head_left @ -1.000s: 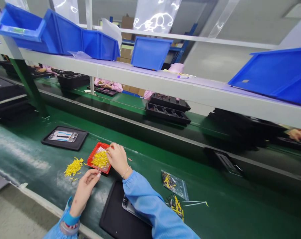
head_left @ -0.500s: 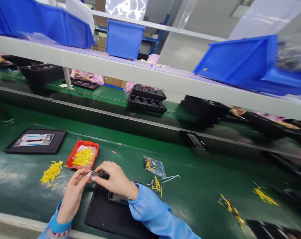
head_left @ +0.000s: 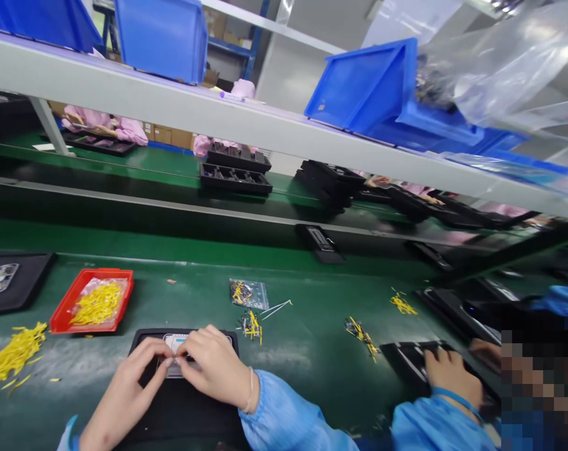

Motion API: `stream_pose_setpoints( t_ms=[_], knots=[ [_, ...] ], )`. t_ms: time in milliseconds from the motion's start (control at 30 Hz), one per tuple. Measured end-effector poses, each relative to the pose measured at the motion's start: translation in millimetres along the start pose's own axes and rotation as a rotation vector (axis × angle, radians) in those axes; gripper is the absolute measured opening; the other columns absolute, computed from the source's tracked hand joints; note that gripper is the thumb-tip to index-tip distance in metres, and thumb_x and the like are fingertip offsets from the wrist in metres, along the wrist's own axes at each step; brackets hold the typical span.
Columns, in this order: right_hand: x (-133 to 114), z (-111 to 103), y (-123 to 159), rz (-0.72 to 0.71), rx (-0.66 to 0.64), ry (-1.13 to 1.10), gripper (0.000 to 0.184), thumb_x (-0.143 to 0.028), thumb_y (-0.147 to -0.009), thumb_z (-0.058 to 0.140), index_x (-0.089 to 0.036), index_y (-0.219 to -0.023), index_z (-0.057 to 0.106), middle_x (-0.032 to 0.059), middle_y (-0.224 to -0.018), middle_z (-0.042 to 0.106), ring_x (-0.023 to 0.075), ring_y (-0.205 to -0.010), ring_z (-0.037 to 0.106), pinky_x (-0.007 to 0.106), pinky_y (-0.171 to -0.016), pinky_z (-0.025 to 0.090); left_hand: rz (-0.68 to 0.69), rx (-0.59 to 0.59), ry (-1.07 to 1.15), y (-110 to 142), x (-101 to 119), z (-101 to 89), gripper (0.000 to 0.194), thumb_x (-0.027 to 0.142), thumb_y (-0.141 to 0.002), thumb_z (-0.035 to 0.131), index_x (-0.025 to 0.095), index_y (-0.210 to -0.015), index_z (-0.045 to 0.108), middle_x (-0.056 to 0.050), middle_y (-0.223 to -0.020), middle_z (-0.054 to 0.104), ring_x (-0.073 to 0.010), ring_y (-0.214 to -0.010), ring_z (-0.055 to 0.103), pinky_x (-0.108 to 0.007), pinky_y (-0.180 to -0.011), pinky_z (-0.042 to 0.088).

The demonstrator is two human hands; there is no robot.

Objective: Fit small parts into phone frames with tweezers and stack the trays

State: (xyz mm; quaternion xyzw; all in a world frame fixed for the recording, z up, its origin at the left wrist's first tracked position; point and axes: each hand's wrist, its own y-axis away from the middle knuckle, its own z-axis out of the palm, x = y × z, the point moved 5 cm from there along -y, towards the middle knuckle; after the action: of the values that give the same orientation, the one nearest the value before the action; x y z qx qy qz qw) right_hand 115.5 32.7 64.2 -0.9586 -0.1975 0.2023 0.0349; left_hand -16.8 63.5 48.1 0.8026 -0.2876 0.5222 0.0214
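Observation:
My left hand and my right hand meet fingertip to fingertip over a flat part lying in a black tray on the green belt. Both hands are pinched closed on something too small to make out. A red tray of small yellow pieces sits to the left of the black tray. A loose heap of yellow pieces lies further left.
A small clear bag and scattered yellow-black bits lie to the right. A co-worker's hand works on another black tray at right. Above runs a grey shelf with blue bins; stacked black trays stand behind.
The view has swung right. My hands moved from the red tray down onto the part in the black tray, fingertips joined. A co-worker at right has come into view.

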Motion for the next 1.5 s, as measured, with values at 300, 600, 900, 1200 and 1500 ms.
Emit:
stream_pose_setpoints(
  t_ms=[300,600,900,1200,1500],
  knots=[
    [72,-34,59,0.528,0.106,-0.16,0.024,-0.037,-0.086,0.054,-0.021,-0.071,0.063,0.0009,-0.067,0.068,0.0163,-0.061,0.062,0.025,-0.057,0.039,0.181,-0.086,-0.277,6,15,29.2,0.018,0.028,-0.093,0.04,0.023,-0.082,0.054,-0.001,-0.077,0.064,-0.0162,-0.069,0.064,-0.022,-0.063,0.053],
    [203,-37,101,1.33,0.171,-0.092,0.049,-0.039,-0.079,0.061,-0.023,-0.038,0.04,0.0179,-0.061,0.065,0.0351,-0.077,0.066,0.038,-0.065,0.043,0.22,-0.26,-0.339,21,7,57.6,0.021,0.017,-0.091,0.034,0.022,-0.083,0.052,-0.002,-0.079,0.061,-0.0179,-0.069,0.061,-0.026,-0.065,0.051],
    [188,-37,103,1.024,0.466,-0.644,0.054,-0.075,-0.07,0.046,-0.023,-0.055,0.047,-0.0061,-0.043,0.039,0.011,-0.037,0.035,0.024,-0.039,0.03,0.182,-0.301,-0.375,40,-14,73.4,0.019,0.014,-0.087,0.035,0.022,-0.076,0.049,0.0,-0.063,0.055,-0.0173,-0.06,0.053,-0.026,-0.057,0.044],
    [92,28,69,0.671,0.513,-1.397,0.039,-0.06,-0.075,0.064,-0.022,-0.08,0.053,-0.0065,-0.05,0.052,0.0122,-0.041,0.05,0.024,-0.042,0.042,0.23,-0.123,-0.394,45,-2,92.2,0.021,0.014,-0.091,0.03,0.021,-0.081,0.046,-0.002,-0.074,0.055,-0.0173,-0.063,0.051,-0.028,-0.058,0.041],
    [80,53,67,0.701,0.672,-1.252,0.035,-0.057,-0.081,0.059,-0.022,-0.083,0.052,-0.0038,-0.062,0.06,0.0136,-0.052,0.059,0.026,-0.054,0.051,0.115,-0.238,-0.264,62,3,95.8,0.024,0.021,-0.094,0.027,0.022,-0.079,0.046,-0.001,-0.069,0.055,-0.0171,-0.064,0.053,-0.027,-0.062,0.042]
  ],
)
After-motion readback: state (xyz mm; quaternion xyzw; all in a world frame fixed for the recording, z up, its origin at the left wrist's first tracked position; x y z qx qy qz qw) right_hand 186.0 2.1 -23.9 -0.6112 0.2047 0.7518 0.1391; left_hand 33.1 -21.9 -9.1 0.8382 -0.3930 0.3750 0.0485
